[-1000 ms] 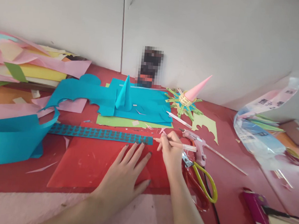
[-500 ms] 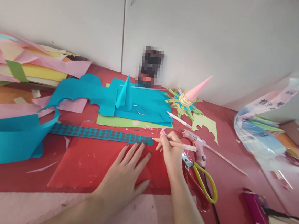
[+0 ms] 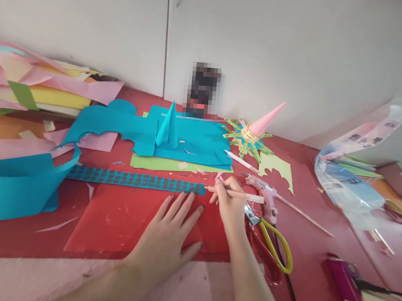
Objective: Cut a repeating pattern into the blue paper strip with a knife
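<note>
My left hand (image 3: 166, 233) lies flat with fingers spread on a red sheet (image 3: 112, 222), its fingertips at the lower edge of a blue paper strip (image 3: 129, 179). Rows of dark curved marks cover the strip. Pinched in my right hand (image 3: 230, 208) is a pale pink pen (image 3: 246, 196), its tip at the strip's right end. A small pink piece (image 3: 219, 176) shows just beyond my right fingers. Left of the strip stands a curved band of blue paper (image 3: 13, 187).
Behind are a blue paper cone (image 3: 168, 129), a pink cone on a spiky green paper base (image 3: 249, 133) and a white pen (image 3: 240, 161). Right lie a pink glue gun (image 3: 270, 200), yellow-handled scissors (image 3: 285, 254) and a purple power strip (image 3: 345, 282). Paper scraps (image 3: 53, 83) pile up left.
</note>
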Tool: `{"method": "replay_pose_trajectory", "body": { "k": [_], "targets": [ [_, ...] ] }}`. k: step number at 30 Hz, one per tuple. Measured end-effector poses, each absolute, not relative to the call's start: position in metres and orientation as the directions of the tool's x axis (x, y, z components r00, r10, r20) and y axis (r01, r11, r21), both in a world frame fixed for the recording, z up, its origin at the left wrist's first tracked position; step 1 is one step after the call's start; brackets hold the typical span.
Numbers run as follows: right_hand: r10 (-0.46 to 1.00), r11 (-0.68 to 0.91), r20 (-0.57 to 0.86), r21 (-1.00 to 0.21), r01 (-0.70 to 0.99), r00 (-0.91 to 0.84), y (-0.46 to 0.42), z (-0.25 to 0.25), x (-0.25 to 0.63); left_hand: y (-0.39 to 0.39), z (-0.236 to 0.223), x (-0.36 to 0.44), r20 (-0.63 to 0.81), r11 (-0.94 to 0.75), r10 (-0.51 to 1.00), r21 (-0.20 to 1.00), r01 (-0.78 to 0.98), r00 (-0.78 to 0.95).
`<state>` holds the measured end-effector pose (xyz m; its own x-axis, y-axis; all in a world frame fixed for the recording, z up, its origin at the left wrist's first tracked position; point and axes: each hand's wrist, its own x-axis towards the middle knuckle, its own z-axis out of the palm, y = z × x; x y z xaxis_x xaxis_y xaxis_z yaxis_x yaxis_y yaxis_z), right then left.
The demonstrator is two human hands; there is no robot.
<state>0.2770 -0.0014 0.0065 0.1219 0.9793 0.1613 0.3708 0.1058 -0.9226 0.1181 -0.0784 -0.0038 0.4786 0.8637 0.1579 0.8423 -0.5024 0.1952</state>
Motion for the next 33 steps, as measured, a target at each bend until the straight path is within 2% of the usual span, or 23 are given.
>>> {"method": "replay_pose_trajectory", "body": {
  "k": [33],
  "targets": [
    [0.976, 0.136, 0.194, -0.9, 0.414, 0.101, -0.002, 0.007, 0.2762, -0.0792, -0.0034, 0.1186, 0.17, -0.5, 0.864, 0.194, 0.844, 0.473]
  ]
}}
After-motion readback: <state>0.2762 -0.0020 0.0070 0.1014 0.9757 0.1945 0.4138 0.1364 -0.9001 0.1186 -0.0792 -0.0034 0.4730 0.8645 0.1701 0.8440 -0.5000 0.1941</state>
